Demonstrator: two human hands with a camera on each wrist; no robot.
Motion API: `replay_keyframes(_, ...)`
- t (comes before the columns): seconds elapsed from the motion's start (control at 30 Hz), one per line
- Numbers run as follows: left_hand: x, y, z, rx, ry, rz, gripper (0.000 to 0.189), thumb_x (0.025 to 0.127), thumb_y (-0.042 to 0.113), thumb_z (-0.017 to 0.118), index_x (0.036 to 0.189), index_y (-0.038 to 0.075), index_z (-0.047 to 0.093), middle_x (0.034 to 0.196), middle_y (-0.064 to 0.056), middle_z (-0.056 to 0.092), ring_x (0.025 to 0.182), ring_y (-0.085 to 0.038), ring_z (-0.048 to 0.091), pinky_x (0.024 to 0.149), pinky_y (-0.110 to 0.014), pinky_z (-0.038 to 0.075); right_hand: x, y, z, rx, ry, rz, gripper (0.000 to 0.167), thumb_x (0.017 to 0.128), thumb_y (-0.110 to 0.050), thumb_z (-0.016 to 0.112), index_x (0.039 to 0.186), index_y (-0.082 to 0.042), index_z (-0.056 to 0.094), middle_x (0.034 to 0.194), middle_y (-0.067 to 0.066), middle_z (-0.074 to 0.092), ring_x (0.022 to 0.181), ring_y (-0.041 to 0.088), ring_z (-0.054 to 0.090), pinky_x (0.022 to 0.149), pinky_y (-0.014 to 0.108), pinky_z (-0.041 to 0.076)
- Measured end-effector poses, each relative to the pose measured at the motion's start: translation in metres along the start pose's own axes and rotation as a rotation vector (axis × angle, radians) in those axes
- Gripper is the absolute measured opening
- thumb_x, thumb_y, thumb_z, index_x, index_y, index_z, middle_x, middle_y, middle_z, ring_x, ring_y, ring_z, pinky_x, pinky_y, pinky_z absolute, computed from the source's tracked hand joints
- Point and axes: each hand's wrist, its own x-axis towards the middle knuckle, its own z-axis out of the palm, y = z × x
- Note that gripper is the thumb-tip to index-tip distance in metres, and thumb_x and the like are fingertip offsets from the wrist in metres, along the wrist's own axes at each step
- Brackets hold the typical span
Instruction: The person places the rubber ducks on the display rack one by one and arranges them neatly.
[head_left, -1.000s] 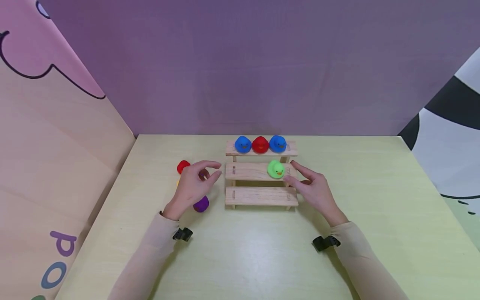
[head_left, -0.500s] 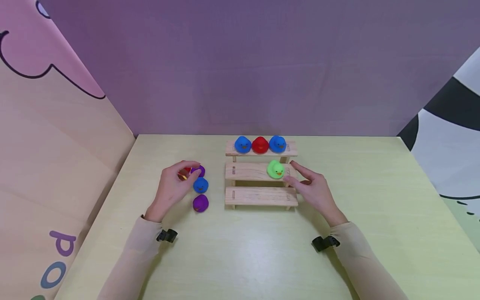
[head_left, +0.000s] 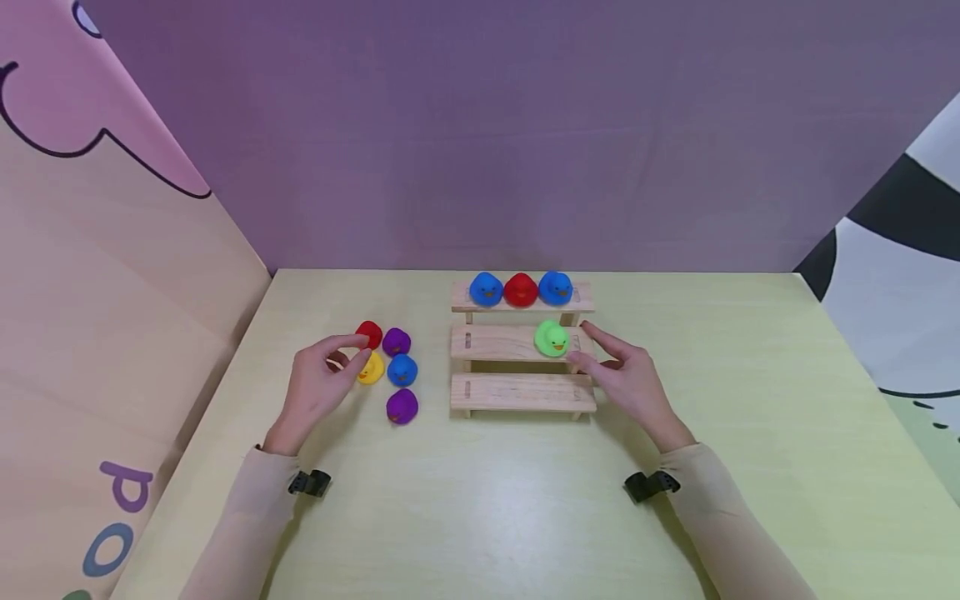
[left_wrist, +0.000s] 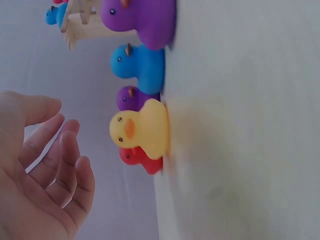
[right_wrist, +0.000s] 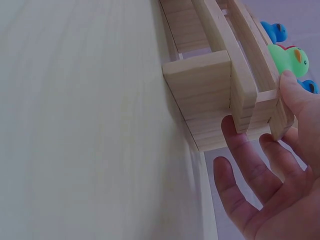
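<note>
My left hand (head_left: 318, 385) hovers just left of a yellow rubber duck (left_wrist: 142, 127), thumb and fingers apart with nothing between them. Behind the yellow duck sits a red duck (head_left: 369, 333), partly covered by the fingertips in the head view. At the right end of the three-step wooden rack (head_left: 495, 343), my right hand (head_left: 632, 382) grips the middle step, thumb at its front edge and index finger at its back. Beside that thumb, a green duck (head_left: 552, 338) stands on the middle step.
Two purple ducks (head_left: 402, 407) and a blue duck (head_left: 402, 370) stand on the table between my left hand and the rack. The top step holds a blue duck (head_left: 486, 289), a red duck (head_left: 521, 290) and another blue duck (head_left: 556, 288). A purple backdrop (head_left: 525, 150) rises behind.
My left hand has moved left, away from the rack, past the purple and blue ducks to the yellow one, uncovering several ducks. My right hand and the green duck have stayed put.
</note>
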Motion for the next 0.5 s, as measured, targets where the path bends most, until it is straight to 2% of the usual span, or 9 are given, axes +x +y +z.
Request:
replay_keyframes(0.13,-0.003,-0.007,-0.004,0.017,-0.015,-0.020,0.031,0.101,0.021,0.073,0.129,0.008,0.077,0.123,-0.013,0.077,0.087,-0.026,0.066,0.060,-0.025,0.054,0.001,0.000,0.000,0.000,0.000,0.001,0.068,0.101,-0.044,0.074,0.160,-0.021,0.051,0.166,0.012,0.047,0.095,0.032,0.077,0.064,0.022,0.055)
replay_keyframes(0.37,-0.006,-0.016,-0.010,0.080,-0.109,-0.050,0.035,0.100,0.022,0.075,0.132,0.009,0.075,0.121,-0.016,0.077,0.091,-0.028,0.070,0.058,-0.028,0.054,0.000,0.000,0.000,-0.004,0.000,0.006,0.068,0.101,-0.045,0.074,0.160,-0.019,0.050,0.166,0.013,0.047,0.097,0.034,0.078,0.068,0.021,0.057)
replay_keyframes(0.5,-0.006,-0.018,-0.010,0.088,-0.136,-0.053,0.035,0.100,0.022,0.076,0.132,0.009,0.075,0.122,-0.014,0.078,0.092,-0.028,0.072,0.061,-0.029,0.056,0.000,0.001,0.000,0.001,0.004,0.002,0.068,0.101,-0.044,0.074,0.160,-0.019,0.050,0.166,0.013,0.047,0.094,0.032,0.078,0.068,0.021,0.057)
